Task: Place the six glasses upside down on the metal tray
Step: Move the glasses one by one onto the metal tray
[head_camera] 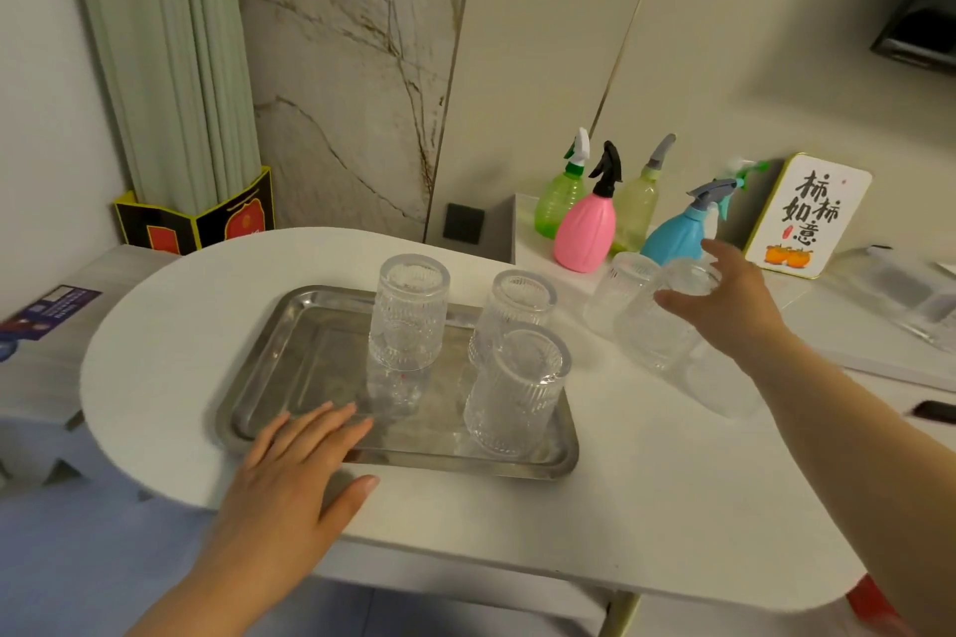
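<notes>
The metal tray [310,357] lies on the white rounded table. Three ribbed clear glasses stand upside down on it: one at the back middle [408,313], one at the back right [520,305], one at the front right [517,393]. To the right of the tray, on the table, stand more glasses: one at the back [618,295], one under my right hand [657,331] and a blurred one nearer me [721,385]. My right hand [729,310] has its thumb and fingers around that middle glass's top. My left hand [295,476] rests flat, fingers on the tray's near-left rim.
Several spray bottles, among them a pink one [587,228] and a blue one [680,233], stand just behind the loose glasses. A white card with writing [807,217] leans at the back right. Boxes sit by the green curtain at the left.
</notes>
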Action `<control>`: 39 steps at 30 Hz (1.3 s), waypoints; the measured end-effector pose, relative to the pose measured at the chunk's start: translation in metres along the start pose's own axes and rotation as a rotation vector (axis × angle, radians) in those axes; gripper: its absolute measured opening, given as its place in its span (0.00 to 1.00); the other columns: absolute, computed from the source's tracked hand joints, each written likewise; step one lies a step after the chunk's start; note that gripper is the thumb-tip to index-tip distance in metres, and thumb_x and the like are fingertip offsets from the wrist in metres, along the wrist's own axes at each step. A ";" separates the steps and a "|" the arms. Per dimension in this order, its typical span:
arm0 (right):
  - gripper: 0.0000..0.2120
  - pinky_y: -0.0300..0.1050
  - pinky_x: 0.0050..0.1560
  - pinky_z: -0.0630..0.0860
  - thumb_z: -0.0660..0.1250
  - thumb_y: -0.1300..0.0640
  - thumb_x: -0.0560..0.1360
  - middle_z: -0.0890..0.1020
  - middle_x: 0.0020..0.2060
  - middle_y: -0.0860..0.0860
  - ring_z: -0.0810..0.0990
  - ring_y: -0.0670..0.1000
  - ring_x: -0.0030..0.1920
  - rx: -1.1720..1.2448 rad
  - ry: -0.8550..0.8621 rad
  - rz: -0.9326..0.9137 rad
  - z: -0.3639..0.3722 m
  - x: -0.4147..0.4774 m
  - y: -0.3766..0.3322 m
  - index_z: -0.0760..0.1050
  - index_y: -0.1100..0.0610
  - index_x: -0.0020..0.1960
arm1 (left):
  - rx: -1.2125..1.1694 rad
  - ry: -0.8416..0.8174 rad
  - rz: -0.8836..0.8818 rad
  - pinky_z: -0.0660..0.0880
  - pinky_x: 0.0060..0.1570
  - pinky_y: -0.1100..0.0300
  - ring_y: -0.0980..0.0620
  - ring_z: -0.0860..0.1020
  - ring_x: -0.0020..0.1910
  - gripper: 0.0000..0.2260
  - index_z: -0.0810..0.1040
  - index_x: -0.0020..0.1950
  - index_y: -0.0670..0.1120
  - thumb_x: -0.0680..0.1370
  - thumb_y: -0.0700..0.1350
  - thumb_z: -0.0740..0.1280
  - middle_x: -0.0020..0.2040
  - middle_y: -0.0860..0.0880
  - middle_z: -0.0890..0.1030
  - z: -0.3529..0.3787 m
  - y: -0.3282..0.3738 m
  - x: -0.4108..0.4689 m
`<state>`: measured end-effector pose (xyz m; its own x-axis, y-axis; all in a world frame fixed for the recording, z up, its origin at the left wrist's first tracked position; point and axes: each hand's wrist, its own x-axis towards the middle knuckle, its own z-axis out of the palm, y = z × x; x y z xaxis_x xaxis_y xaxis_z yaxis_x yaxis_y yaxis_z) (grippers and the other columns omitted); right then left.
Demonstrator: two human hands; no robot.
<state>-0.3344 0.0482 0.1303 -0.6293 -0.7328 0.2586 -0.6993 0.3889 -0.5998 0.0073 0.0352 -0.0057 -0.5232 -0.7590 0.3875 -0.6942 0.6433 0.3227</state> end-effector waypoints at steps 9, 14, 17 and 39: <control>0.30 0.33 0.48 0.67 0.73 0.55 0.65 0.71 0.58 0.48 0.70 0.44 0.50 0.176 -0.127 -0.382 -0.010 -0.048 -0.093 0.66 0.50 0.64 | 0.001 -0.119 -0.373 0.46 0.71 0.53 0.51 0.53 0.74 0.59 0.61 0.70 0.51 0.50 0.75 0.21 0.74 0.49 0.59 -0.012 -0.027 -0.008; 0.30 0.19 0.40 0.66 0.73 0.53 0.64 0.70 0.56 0.44 0.70 0.40 0.51 0.215 -0.329 -0.506 0.024 -0.075 -0.125 0.65 0.49 0.64 | 0.014 -0.175 -0.397 0.45 0.71 0.56 0.54 0.47 0.75 0.61 0.57 0.71 0.54 0.46 0.74 0.18 0.75 0.53 0.55 -0.013 -0.031 -0.009; 0.32 0.23 0.44 0.66 0.72 0.53 0.65 0.69 0.62 0.49 0.68 0.43 0.55 0.146 -0.462 -0.560 0.055 -0.089 -0.131 0.63 0.49 0.65 | -0.019 -0.167 -0.390 0.45 0.71 0.57 0.55 0.47 0.75 0.51 0.56 0.71 0.53 0.55 0.74 0.29 0.75 0.53 0.55 -0.014 -0.031 -0.008; 0.23 0.38 0.53 0.68 0.70 0.53 0.67 0.72 0.61 0.49 0.70 0.46 0.55 0.119 -0.387 -0.539 0.082 -0.092 -0.119 0.69 0.52 0.61 | -0.110 0.029 -0.113 0.53 0.64 0.61 0.50 0.71 0.61 0.38 0.80 0.52 0.43 0.75 0.65 0.38 0.53 0.44 0.83 -0.027 0.001 -0.002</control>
<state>-0.1653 0.0240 0.1158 -0.0208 -0.9631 0.2682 -0.8255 -0.1348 -0.5480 0.0205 0.0401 0.0174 -0.4291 -0.8253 0.3671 -0.6890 0.5619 0.4577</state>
